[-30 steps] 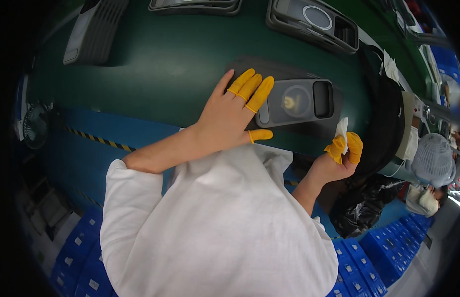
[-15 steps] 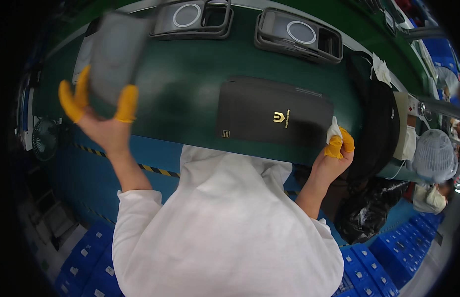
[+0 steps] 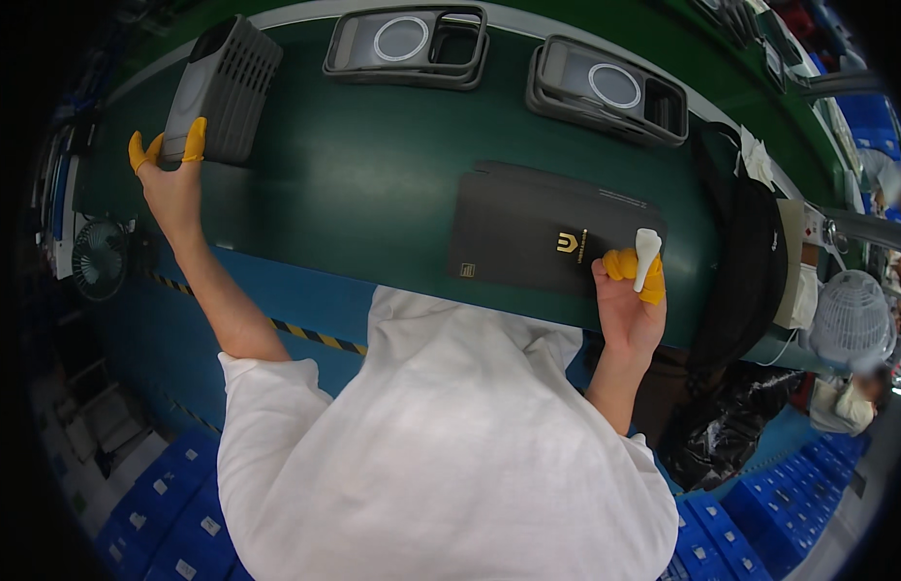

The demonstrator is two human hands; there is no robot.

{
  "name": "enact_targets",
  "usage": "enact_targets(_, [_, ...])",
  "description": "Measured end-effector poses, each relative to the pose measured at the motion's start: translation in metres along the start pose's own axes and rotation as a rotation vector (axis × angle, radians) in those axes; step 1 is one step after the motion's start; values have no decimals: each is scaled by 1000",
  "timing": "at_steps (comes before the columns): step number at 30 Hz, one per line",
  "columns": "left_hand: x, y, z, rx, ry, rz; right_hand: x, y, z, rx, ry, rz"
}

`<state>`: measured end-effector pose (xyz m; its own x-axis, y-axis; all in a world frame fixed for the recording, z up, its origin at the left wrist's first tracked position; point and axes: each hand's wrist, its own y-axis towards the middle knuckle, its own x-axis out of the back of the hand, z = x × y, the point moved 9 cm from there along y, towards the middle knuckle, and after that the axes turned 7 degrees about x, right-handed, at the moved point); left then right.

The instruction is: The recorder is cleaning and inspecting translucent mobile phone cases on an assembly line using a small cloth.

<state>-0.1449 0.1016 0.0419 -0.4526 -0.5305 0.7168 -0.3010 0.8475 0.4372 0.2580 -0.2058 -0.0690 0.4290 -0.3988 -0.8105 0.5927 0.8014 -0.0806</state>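
Note:
My left hand, with yellow finger covers, is at the near end of a stack of grey phone cases, its thumb and fingers on either side of it. The top case shows a pale back; slotted edges show along the stack's right side. My right hand, also in yellow finger covers, holds a small white spoon-shaped piece with the fingers curled. Under that hand's fingertips lies a flat black box with a gold emblem, close to the table's front edge.
Two more stacks of grey cases with white rings, one case stack and another case stack, stand along the table's far edge. A black bag lies at the right end, beside a white fan. Blue bins stand on the floor.
My left hand has moved from beside a blurred grey case to the near end of the stack. The right hand has come inward over the box, turning the white piece upright.

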Motion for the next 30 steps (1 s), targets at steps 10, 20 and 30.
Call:
enact_targets(10, [-9, 6, -9, -108, -12, 102, 19, -2, 1, 23, -49, -6])
enact_targets(20, [38, -23, -55, -432, -74, -196, 7, -3, 14, 180, -441, -133])
enact_targets(30, [-73, -303, -184, 508, -1216, 1910, -120, -24, 29, 974, -1634, 460])
